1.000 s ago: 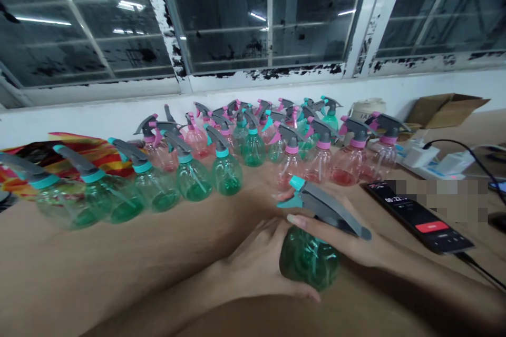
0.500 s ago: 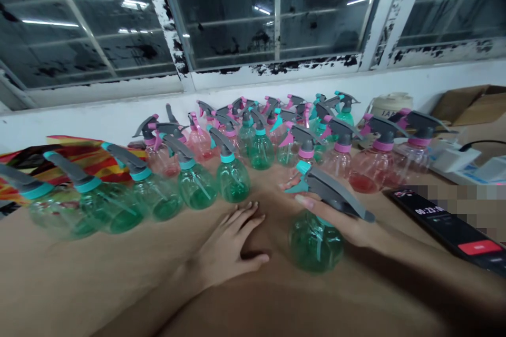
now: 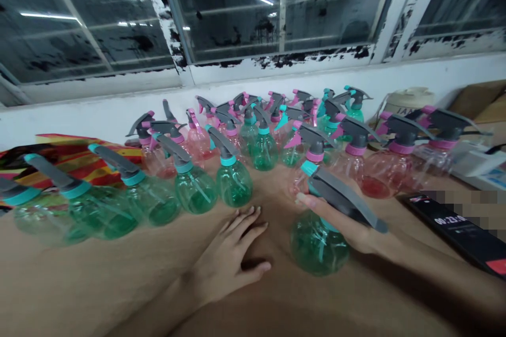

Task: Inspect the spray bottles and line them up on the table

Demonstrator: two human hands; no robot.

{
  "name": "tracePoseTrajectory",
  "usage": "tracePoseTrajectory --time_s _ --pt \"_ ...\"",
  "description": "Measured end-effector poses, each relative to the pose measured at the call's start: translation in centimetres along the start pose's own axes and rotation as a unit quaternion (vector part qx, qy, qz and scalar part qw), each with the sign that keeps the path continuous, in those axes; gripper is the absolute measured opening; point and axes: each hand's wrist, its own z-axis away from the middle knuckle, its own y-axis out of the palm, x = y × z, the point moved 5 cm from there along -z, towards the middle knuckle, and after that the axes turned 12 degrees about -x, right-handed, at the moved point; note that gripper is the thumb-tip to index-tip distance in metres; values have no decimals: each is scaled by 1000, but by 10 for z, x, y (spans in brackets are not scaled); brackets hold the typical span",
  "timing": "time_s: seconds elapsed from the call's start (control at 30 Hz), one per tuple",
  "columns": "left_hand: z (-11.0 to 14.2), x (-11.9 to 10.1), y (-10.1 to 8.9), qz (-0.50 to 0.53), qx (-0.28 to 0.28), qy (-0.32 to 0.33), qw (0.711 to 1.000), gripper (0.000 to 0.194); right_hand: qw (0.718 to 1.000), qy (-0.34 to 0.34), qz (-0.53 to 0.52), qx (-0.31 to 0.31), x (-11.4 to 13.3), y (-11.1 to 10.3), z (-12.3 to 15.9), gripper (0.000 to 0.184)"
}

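Note:
A green spray bottle (image 3: 319, 250) with a grey and turquoise trigger head is gripped at its neck by my right hand (image 3: 351, 226). Its nozzle points away to the left; the fingers behind the head are partly hidden. My left hand (image 3: 233, 253) lies on the table with fingers spread, holding nothing. Just beyond its fingertips stands another green spray bottle (image 3: 234, 184), at the end of a row of green ones running left. Past the held bottle, a row of pink spray bottles (image 3: 381, 174) extends to the right.
Several more pink and green spray bottles (image 3: 264, 150) crowd against the wall below the windows. A phone (image 3: 443, 221) showing a timer lies at the right. A striped cloth (image 3: 79, 160), a cream jug (image 3: 411, 99) and a cardboard box (image 3: 480, 100) sit around the table's edges (image 3: 90, 284).
The view has shifted and come slightly closer, spreading the bottles outward. My right hand still holds the green spray bottle at nearly the same spot; my left hand stays flat on the table.

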Motion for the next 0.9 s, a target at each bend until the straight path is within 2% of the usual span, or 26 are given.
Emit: tracePoseTrajectory --time_s 0.1,0.27,0.5,0.7,0.9 --pt "-1 0 0 0 4 -3 1000 57 998 40 -33 19 -5 2 0 9" --pt "1 0 2 1 8 -4 1000 58 990 94 -93 43 -19 7 4 19" --pt "1 0 2 6 2 -3 1000 56 991 89 -99 31 -16 8 7 29" --pt "0 0 1 9 14 -10 1000 58 989 117 -84 19 -14 6 9 30" --pt "1 0 1 15 5 -12 1000 57 988 112 -109 21 -13 7 10 28"
